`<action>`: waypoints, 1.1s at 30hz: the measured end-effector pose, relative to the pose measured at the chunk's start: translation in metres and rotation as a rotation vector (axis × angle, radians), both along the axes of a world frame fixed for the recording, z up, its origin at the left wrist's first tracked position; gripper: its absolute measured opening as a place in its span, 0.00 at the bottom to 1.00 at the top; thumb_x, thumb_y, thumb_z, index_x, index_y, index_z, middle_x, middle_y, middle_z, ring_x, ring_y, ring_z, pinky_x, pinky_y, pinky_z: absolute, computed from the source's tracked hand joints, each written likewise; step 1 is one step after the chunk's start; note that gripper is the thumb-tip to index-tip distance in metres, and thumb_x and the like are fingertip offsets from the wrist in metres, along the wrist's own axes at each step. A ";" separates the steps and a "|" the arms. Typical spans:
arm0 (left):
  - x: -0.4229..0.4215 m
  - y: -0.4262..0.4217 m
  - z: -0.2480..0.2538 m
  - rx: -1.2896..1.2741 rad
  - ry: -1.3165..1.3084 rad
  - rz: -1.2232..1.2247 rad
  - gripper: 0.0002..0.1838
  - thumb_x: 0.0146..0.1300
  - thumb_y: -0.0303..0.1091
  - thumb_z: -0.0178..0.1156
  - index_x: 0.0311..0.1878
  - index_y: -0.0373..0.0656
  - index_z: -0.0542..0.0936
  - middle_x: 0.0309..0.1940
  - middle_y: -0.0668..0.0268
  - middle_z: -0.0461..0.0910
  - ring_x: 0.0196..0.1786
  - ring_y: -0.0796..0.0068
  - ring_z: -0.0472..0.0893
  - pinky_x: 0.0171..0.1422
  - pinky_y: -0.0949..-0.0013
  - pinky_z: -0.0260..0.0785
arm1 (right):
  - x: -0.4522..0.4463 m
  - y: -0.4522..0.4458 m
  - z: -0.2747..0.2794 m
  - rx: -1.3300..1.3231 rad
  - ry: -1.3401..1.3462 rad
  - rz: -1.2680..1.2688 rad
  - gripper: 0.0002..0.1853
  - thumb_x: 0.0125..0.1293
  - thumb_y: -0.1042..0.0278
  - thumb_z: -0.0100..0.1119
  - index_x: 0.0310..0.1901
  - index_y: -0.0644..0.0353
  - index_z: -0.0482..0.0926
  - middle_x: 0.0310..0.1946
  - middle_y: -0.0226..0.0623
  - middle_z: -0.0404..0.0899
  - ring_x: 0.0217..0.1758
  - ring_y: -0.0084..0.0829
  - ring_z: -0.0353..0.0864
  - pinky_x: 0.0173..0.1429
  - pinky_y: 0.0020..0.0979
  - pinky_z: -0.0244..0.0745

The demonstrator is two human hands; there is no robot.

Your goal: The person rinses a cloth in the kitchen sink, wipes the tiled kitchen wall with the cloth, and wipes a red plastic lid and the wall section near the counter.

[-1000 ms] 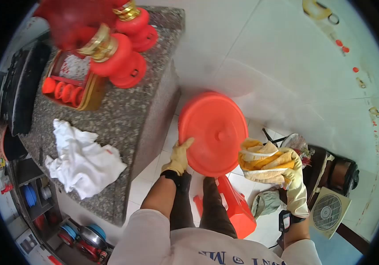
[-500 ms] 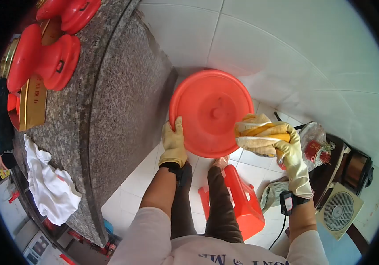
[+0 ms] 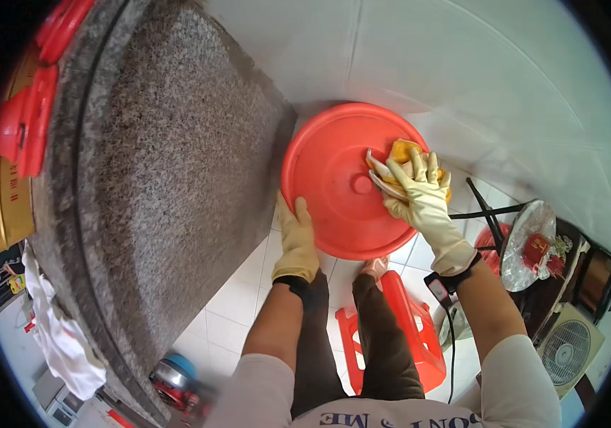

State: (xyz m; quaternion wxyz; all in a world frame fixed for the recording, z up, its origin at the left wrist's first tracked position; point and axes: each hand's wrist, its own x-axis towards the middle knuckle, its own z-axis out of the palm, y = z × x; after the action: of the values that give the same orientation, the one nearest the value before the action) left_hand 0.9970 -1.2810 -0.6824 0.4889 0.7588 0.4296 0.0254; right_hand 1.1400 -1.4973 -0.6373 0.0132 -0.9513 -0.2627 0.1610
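Note:
A round red plastic lid (image 3: 334, 221) with a small knob at its middle is tilted up in front of me. My left hand (image 3: 295, 242), in a cream rubber glove, grips its left rim, with the thumb in front and the other fingers partly hidden. On the right part of the lid lies a bunched yellow-and-white cloth (image 3: 402, 152). My right hand (image 3: 423, 196), gloved too, holds this cloth against the surface, fingers spread over it.
A grey granite counter (image 3: 177, 143) rises on my left, bearing a white cloth (image 3: 59, 328) and red and gold objects. A red plastic stool (image 3: 412, 335) stands by my legs. To the right are a plastic-wrapped round tray (image 3: 523, 250) and a fan (image 3: 566, 349); a tiled wall is ahead.
My right hand has moved left with the cloth, from beside the lid's right edge onto its face. My left hand still grips the rim. The view has shifted.

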 end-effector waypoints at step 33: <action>-0.003 -0.010 -0.070 0.103 -0.186 0.205 0.32 0.74 0.24 0.40 0.81 0.46 0.54 0.47 0.71 0.70 0.32 0.97 0.66 0.34 0.95 0.58 | 0.095 0.152 -0.012 0.275 0.333 0.286 0.25 0.69 0.38 0.49 0.34 0.48 0.87 0.41 0.35 0.84 0.52 0.45 0.80 0.56 0.50 0.69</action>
State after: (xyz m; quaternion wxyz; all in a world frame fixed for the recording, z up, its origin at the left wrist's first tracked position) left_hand 0.9938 -1.2906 -0.7527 0.4817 0.7296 0.4557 0.1674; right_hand 1.2346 -1.3451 -0.6493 0.1625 -0.8541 -0.4083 0.2782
